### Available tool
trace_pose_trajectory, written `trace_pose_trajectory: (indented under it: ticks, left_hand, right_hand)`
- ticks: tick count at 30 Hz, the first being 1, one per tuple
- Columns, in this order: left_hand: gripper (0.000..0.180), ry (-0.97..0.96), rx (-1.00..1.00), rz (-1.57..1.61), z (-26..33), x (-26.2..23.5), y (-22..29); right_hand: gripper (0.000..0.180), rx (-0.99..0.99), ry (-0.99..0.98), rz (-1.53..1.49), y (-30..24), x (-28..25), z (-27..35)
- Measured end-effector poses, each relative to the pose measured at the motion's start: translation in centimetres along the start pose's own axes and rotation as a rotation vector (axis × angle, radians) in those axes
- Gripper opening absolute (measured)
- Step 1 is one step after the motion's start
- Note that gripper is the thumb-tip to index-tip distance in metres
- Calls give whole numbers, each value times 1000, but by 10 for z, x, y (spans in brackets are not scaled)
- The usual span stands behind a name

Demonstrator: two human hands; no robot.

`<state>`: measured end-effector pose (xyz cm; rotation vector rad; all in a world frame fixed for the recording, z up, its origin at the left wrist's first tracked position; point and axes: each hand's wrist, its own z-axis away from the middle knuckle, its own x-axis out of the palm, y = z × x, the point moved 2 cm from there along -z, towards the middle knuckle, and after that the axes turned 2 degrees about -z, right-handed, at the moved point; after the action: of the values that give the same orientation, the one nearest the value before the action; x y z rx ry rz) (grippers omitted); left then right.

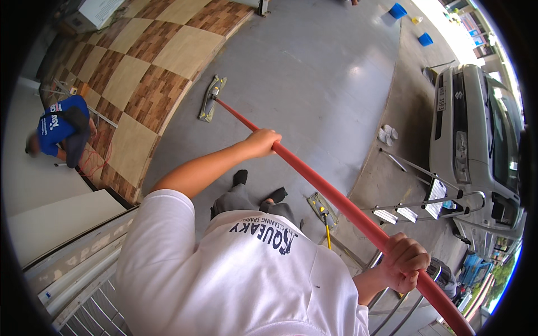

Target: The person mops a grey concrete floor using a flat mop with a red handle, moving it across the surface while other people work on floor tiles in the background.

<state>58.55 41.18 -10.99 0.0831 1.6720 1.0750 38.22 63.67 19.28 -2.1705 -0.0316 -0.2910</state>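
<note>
A flat mop with a long red pole (pixel 330 193) runs slantwise across the head view, from upper left to lower right. My left hand (pixel 262 143) is closed around the pole toward its mop end. Farther up the pole, near its other end, my right hand (pixel 404 262) grips it with bent fingers. The flat mop head (pixel 213 98), with a grey-green pad, rests on the smooth grey floor (pixel 291 73) beside the raised tile edge. My feet in dark socks (pixel 240 177) stand on the grey floor below the pole.
A second flat mop (pixel 321 210) with a yellow pole lies near my feet. To the right are a folding step ladder (pixel 431 199), white shoes (pixel 388 135) and a silver vehicle (pixel 476 123). Blue buckets (pixel 398 10) stand far off. A person in blue (pixel 64 126) crouches left, by checkered tiles (pixel 171 56).
</note>
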Motion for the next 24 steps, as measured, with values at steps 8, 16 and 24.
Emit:
trace_pose_trajectory:
  ticks: [8, 16, 24]
  left_hand:
    - [23, -212, 205, 249, -45, 105, 219]
    - [21, -193, 469, 523, -124, 286, 352]
    - [21, -331, 658, 411, -152, 308, 398]
  right_hand:
    - [26, -52, -135, 319, -188, -47, 17]
    - [21, 86, 36, 749, -214, -55, 42]
    - [30, 47, -267, 817, -214, -82, 46]
